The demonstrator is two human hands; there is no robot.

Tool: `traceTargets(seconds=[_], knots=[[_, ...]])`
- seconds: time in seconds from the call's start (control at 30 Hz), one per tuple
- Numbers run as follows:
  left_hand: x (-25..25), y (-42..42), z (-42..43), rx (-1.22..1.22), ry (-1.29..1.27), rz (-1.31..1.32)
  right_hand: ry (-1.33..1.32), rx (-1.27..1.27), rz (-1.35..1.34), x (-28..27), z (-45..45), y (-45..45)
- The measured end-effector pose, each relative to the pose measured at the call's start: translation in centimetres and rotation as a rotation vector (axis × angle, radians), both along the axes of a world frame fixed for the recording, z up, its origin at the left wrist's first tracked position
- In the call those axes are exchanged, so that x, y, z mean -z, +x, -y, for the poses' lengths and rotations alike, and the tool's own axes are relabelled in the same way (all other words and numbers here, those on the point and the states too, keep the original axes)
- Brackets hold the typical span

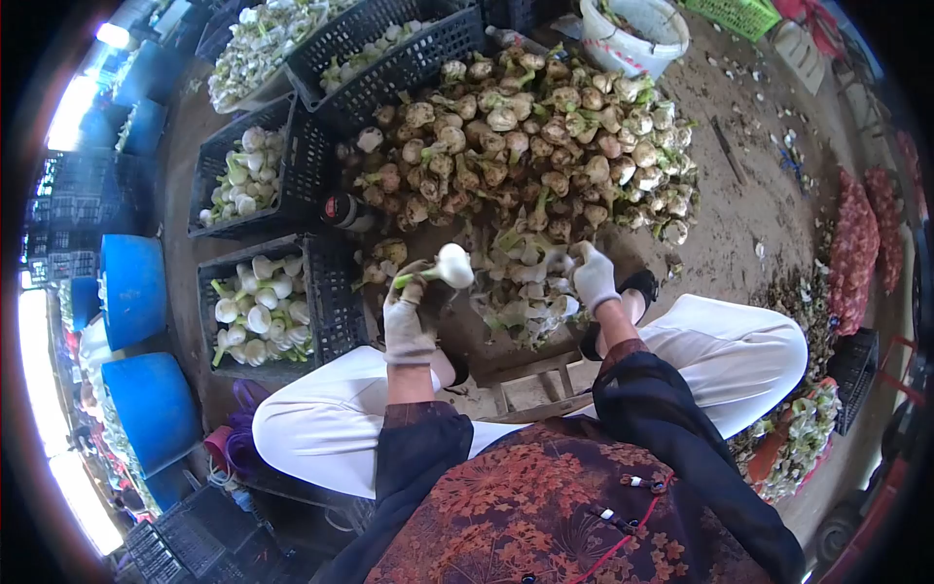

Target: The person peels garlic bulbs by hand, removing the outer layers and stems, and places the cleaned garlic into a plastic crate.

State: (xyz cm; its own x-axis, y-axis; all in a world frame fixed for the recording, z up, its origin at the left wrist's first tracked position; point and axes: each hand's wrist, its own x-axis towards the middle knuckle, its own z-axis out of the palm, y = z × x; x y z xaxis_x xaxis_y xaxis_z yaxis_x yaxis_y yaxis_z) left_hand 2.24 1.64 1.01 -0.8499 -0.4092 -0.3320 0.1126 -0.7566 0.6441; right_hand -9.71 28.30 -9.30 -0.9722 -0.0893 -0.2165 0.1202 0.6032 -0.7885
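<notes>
Admittedly, the right hand is hard to read; its fingers are bent inward, and I cannot tell whether they pinch anything; the fingers of the left hand show better, clamped on the green stem of a white bulb, whose round end points toward the right fingers but stays well apart from them; the scraps between the two hands blur together, so single pieces are hard to make out; the wooden frame below the fingers, nearer the body, is partly covered by clothing; the far edges of the view are cut off by a dark curve.

Both hands wear pale cloth gloves, the left one darkened at the fingers; the held bulb is smooth and clean, while the pile beyond the fingers is rough, brown and caked with soil; to the left of the left fingers stand black plastic crates with pierced sides, and far beyond the right fingers a round white bucket.

One bulb is in hand; two crates of pale bulbs sit nearest the left fingers, a lower one and an upper one; one bucket shows; the pile overlaps too much to count.
</notes>
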Motion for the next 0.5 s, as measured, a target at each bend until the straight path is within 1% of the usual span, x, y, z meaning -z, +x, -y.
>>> traceTargets(seconds=[0.03, 0.1, 0.13, 0.17, 0.2, 0.23, 0.27, 0.3, 0.33, 0.37, 0.4, 0.43, 0.47, 0.5], knots=[[1.5, -0.1, 1.0, -0.056, 0.134, -0.003, -0.006, -0.005, 0.003, 0.5, 0.3, 1.1], [3.6, -0.9, 3.3, -0.175, 0.251, 0.101, -0.01, -0.222, -0.079, 1.2, 0.5, 3.0], [1.5, -1.6, 3.6, -0.126, 0.259, 0.107, 0.129, -0.432, -0.121, 1.3, 0.8, 3.7], [1.9, -2.5, 5.0, -0.175, 0.241, 0.194, 0.276, -0.637, -0.157, 1.6, 1.2, 4.2], [1.4, -3.3, 6.4, -0.165, 0.236, 0.146, 0.543, -1.181, -0.009, 2.1, 1.5, 3.6], [0.6, -3.1, 8.1, -0.196, 0.188, 0.092, 0.557, -1.235, 0.045, 3.1, 1.4, 3.3], [-1.7, -3.4, 9.2, -0.227, 0.142, 0.037, 0.507, -0.842, 0.124, 1.0, 1.2, 2.8], [-2.1, -2.9, 11.7, -0.301, 0.18, -0.14, 0.445, -0.452, 0.191, -1.2, 1.1, 2.1], [-2.4, -2.4, 14.4, -0.357, 0.229, -0.329, 0.449, -0.332, 0.159, -0.7, 0.5, 1.0], [-6.0, -2.6, 14.2, -0.351, 0.192, -0.409, 0.451, -0.216, 0.128, 0.0, -0.4, -0.6], [-7.3, -2.8, 15.5, -0.569, 0.209, -0.358, 0.498, -0.166, 0.135, 0.7, -1.2, -2.0], [-5.5, -1.5, 19.8, -0.467, 0.22, -0.504, 0.524, -0.14, 0.131, 1.6, -1.1, -3.5], [-4.0, -0.5, 21.9, -0.501, 0.16, -0.511, 0.493, -0.042, 0.176, 2.7, -0.9, -4.5], [-3.1, 0.5, 24.2, -0.681, 0.045, -0.455, 0.516, -0.032, 0.142, 3.1, -0.3, -5.3]])
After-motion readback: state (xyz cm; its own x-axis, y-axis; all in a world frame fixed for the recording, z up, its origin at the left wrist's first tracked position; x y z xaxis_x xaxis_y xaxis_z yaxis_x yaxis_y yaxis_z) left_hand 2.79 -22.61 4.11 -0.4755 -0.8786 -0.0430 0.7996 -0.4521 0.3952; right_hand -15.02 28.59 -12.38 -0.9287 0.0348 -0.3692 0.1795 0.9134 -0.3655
